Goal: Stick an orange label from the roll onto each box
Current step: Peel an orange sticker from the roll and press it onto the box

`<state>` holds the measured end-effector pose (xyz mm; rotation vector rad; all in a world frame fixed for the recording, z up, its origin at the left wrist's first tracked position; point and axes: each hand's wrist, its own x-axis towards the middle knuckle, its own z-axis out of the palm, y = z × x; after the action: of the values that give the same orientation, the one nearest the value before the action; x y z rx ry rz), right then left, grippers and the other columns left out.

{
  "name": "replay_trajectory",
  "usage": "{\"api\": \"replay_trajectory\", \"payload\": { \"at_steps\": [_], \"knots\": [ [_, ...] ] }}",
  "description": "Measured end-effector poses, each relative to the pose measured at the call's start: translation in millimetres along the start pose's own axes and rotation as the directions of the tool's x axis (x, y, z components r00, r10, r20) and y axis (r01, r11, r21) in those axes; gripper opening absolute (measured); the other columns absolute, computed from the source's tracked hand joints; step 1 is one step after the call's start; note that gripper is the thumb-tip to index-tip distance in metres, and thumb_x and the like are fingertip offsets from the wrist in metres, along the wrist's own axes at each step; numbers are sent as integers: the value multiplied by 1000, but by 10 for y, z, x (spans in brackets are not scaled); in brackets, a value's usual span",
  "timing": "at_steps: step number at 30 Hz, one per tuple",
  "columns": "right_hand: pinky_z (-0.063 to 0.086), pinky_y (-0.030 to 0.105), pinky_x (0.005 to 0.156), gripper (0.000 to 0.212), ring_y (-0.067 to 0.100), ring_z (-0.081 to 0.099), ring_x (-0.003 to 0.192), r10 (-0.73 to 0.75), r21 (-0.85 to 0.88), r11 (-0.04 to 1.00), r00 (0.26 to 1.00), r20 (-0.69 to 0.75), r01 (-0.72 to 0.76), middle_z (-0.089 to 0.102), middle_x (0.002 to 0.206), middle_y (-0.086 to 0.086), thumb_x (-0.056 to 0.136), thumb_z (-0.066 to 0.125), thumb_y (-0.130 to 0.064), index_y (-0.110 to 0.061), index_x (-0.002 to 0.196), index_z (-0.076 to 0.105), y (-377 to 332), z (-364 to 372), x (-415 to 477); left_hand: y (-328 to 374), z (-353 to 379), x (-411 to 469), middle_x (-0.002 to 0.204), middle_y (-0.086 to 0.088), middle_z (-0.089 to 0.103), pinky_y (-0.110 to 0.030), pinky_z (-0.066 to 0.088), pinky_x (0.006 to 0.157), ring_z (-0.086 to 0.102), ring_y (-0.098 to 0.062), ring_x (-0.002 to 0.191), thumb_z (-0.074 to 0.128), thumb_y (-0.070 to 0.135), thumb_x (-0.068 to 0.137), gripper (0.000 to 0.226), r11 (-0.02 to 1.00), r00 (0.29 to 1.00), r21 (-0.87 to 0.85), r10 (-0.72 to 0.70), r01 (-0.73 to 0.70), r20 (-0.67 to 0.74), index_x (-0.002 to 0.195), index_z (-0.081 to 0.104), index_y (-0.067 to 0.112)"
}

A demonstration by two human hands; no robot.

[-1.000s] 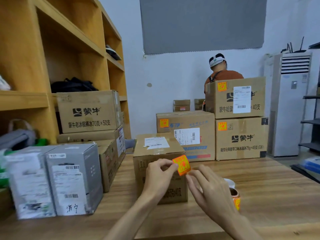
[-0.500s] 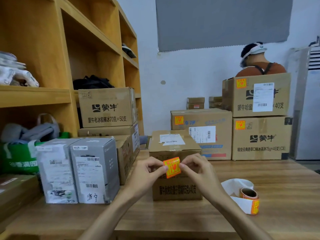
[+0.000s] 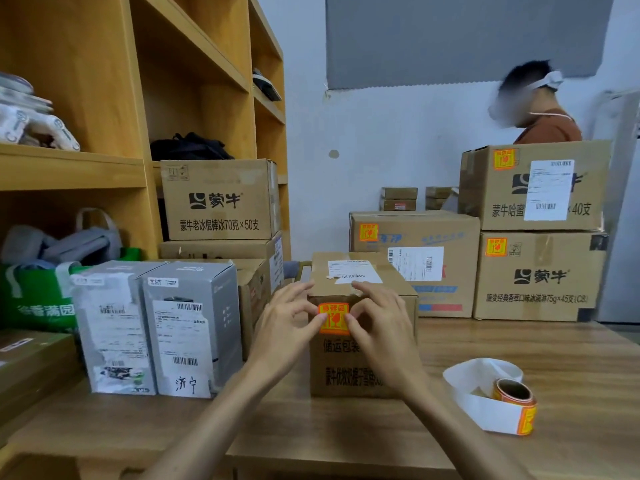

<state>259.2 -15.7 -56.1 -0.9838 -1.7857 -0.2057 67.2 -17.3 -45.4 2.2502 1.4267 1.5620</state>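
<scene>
Orange label [image 3: 334, 318] lies flat on the front of the box [image 3: 348, 370], between my thumbs. My left hand [image 3: 284, 330] and right hand [image 3: 381, 330] are spread loose and grip nothing. The thumbs press the label's side edges and the fingers rest along the box's top edge. If one thumb drags sideways, I reckon the label creases or sets crooked. The roll [image 3: 514, 396] sits well right of my right hand.

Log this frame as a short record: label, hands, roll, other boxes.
orange label: on the front of the middle box, near its top
left hand: thumb presses the label's left edge
right hand: thumb presses its right edge
label roll: on the table, right of that box
boxes behind: three, each with an orange label
grey boxes: two at left, no orange label visible
</scene>
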Motion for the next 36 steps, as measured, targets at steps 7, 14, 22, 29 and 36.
{"api": "replay_trajectory", "payload": {
  "at_steps": [7, 14, 22, 29, 36],
  "knots": [
    [32, 38, 109, 12, 11, 48, 127, -37, -33, 999, 999, -35, 36, 61, 127, -5, 87, 71, -16, -19, 82, 60, 106, 176, -4, -134, 121, 31, 130, 17, 63, -48, 42, 106, 47, 0, 124, 76, 33, 87, 9, 999, 999, 31, -16, 17, -44, 80, 77, 26],
    [32, 35, 106, 11, 15, 50, 120, -64, -74, 996, 995, -81, 58, 62, 122, -2, 86, 71, -16, -16, 81, 61, 117, 234, -9, -152, 175, 50, 125, 11, 65, -45, 44, 101, 51, -4, 118, 78, 28, 86, 11, 999, 996, 51, 18, -14, -82, 79, 77, 20],
    [35, 37, 102, 13, 17, 52, 115, -78, -126, 990, 987, -140, 60, 64, 118, 1, 83, 74, -11, -13, 80, 61, 120, 277, 0, -120, 222, 74, 114, 6, 64, -36, 47, 94, 49, -6, 109, 78, 26, 85, 14, 990, 991, 131, 64, -48, -118, 76, 74, 16],
    [37, 39, 99, 12, 18, 50, 111, -104, -223, 973, 980, -169, 65, 66, 114, 4, 81, 75, -10, -10, 80, 63, 97, 315, 14, -86, 219, 84, 113, 3, 61, -38, 50, 90, 49, -11, 110, 77, 28, 85, 17, 963, 987, 251, 124, -95, -103, 74, 69, 17],
    [39, 37, 91, 16, 23, 58, 104, -152, -312, 942, 986, -74, 122, 66, 110, 4, 80, 76, -15, -12, 79, 60, 101, 219, 73, -71, 154, 88, 100, 4, 54, -36, 51, 78, 51, -14, 98, 80, 33, 82, 34, 931, 979, 348, 163, -112, -121, 66, 53, 18]
  ]
}}
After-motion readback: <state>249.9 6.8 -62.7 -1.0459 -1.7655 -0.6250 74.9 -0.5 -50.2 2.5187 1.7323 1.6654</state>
